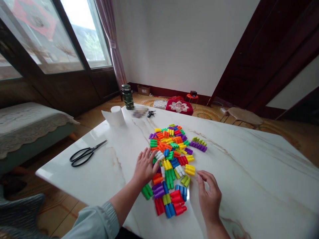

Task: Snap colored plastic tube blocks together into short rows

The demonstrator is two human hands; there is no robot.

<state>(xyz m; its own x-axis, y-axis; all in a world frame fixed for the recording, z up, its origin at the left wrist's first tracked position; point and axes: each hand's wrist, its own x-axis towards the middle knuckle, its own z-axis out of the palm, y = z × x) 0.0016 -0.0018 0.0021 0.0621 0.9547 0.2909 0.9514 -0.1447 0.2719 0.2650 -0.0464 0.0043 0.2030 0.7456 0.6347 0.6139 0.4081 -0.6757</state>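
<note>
- Two bare hands work over a spread of bullet-shaped plastic building blocks (171,159) in red, green, blue, yellow, orange and purple.
- Left hand (146,167): wide, fingers (147,155) spread with their tips on the blocks at the heap's left side, no single block clearly gripped.
- Right hand (209,196): narrow, thumb and forefinger curved close together just beside a yellow block pair (189,170), nothing visibly held.
- Blocks lie in one loose heap between the hands, many joined in short rows; a purple and lime row (198,144) sits just apart at the far right.
- White marble-veined surface (249,159) carries black-handled scissors (86,153) left of the heap, with a paper towel roll (116,116), a green insulated bottle (128,97) and keys (151,113) near its far edge.
- Pale sleeve (94,222) covers the left forearm.
- Beyond: a bed (25,126) at left, a red floral cushion (178,106) past the far edge, and a curtained window (87,33).
</note>
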